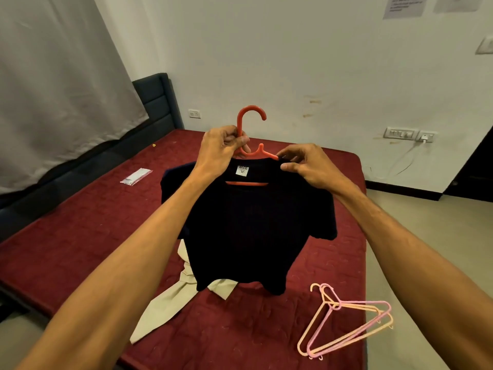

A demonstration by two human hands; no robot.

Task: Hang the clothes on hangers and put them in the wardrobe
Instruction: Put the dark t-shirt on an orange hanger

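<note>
A black T-shirt (253,231) with a white size label hangs in the air on an orange plastic hanger (250,113), above a bed with a dark red cover (80,231). My left hand (221,148) grips the hanger's neck just under the hook. My right hand (304,164) pinches the shirt's collar at the hanger's right shoulder. The hanger's lower bar shows through the neck opening. A beige garment (170,303) lies crumpled on the bed under the shirt, partly hidden by it.
Two thin hangers, one pink and one peach (346,321), lie on the bed's near right corner. A small plastic packet (136,176) lies at the left. A grey curtain (53,89) hangs at left; a dark doorway (477,169) is at far right.
</note>
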